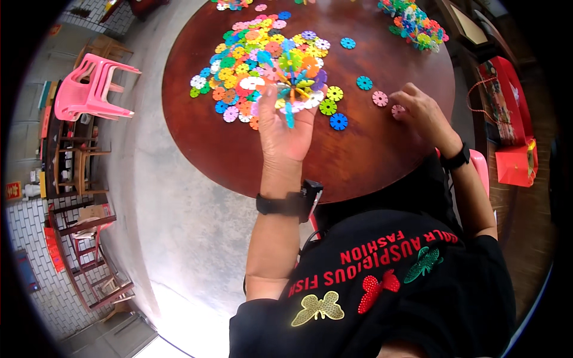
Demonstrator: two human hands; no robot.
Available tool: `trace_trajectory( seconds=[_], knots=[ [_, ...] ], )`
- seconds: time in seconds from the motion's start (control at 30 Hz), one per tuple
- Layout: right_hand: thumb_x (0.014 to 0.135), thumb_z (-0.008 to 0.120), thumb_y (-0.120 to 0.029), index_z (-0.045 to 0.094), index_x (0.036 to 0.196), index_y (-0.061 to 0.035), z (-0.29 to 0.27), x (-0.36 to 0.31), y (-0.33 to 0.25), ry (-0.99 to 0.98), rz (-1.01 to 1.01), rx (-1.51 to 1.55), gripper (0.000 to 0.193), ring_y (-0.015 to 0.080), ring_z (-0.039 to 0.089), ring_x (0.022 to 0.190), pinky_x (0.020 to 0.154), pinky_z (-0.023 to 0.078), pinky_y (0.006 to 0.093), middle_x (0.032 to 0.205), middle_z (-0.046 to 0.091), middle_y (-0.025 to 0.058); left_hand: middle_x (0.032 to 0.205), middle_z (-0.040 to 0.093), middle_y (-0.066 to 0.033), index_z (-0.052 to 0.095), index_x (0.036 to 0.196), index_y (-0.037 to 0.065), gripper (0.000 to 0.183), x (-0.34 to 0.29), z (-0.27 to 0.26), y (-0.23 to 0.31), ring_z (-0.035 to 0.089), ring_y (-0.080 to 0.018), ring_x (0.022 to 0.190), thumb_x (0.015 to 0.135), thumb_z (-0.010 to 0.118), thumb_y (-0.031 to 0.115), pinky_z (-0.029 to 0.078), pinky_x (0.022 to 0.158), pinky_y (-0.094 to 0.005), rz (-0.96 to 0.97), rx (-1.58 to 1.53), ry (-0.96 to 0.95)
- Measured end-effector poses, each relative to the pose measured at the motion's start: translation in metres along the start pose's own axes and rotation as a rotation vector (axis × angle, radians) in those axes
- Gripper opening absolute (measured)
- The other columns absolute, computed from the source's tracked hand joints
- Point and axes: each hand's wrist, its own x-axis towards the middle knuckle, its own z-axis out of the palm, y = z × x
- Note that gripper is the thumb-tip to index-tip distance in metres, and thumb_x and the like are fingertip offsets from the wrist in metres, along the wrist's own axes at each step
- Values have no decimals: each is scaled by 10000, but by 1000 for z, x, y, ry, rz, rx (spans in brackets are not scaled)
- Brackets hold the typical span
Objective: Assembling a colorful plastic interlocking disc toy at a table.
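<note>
A ball-like cluster of interlocked, notched plastic discs (291,68) in many colours rises above the table. My left hand (286,134), palm up, is closed around its lower side, and part of the cluster hides behind the fingers. My right hand (421,113) is at the table's right side, its bent fingertips on a small pink notched disc (398,110). Just left of it lies another pink disc (379,98), with a teal disc (364,83) a little farther off. Beside the left hand are a green disc (327,107) and a blue disc (338,122).
Many loose discs (230,77) are heaped on the round brown table (197,137). Another built cluster (421,27) stands at its far right. Stacked pink stools (89,86) are on the floor at left; a red bag (507,101) is at right.
</note>
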Motion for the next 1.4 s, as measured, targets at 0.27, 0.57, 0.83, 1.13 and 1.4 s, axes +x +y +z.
trace_trajectory(
  seconds=[0.27, 0.57, 0.83, 1.13, 1.4],
  knots=[
    [728, 666, -39, 548, 877, -42, 8, -10, 9, 17, 100, -9, 190, 315, 548, 731, 641, 458, 369, 816, 546, 119, 1249, 542, -134, 428, 1290, 72, 522, -6, 1, -1, 533, -342, 1148, 840, 642, 230, 406, 964, -620, -3, -63, 23],
    [826, 608, -10, 551, 806, 6, -24, 34, -75, 323, -95, 453, 62, 108, 494, 577, 530, 411, 258, 728, 547, 47, 1081, 597, -89, 472, 1211, 57, 399, -11, 12, -11, 598, -235, 999, 836, 603, 87, 495, 871, -442, -81, 44, 29],
    [826, 600, 0, 571, 846, 6, -29, 43, -78, 360, -66, 504, 36, 76, 494, 630, 558, 413, 229, 745, 563, 40, 1018, 628, -94, 514, 1165, 28, 343, -17, 19, -14, 632, -214, 930, 847, 588, 136, 524, 814, -400, -140, 64, -10],
    [813, 618, 2, 594, 860, 10, -33, 38, -79, 320, -90, 586, 54, 89, 525, 617, 537, 428, 240, 757, 587, 49, 1031, 648, -119, 539, 1175, -5, 401, -17, 22, -10, 652, -231, 896, 873, 566, 258, 565, 714, -419, -289, 107, -100],
    [764, 660, -23, 605, 833, 2, -40, 33, -81, 272, -108, 408, 91, 168, 587, 627, 544, 447, 273, 734, 601, 81, 1065, 628, -162, 473, 1237, -8, 475, -16, 19, -15, 645, -260, 912, 828, 510, 233, 557, 686, -418, -303, 193, -109]
  ],
)
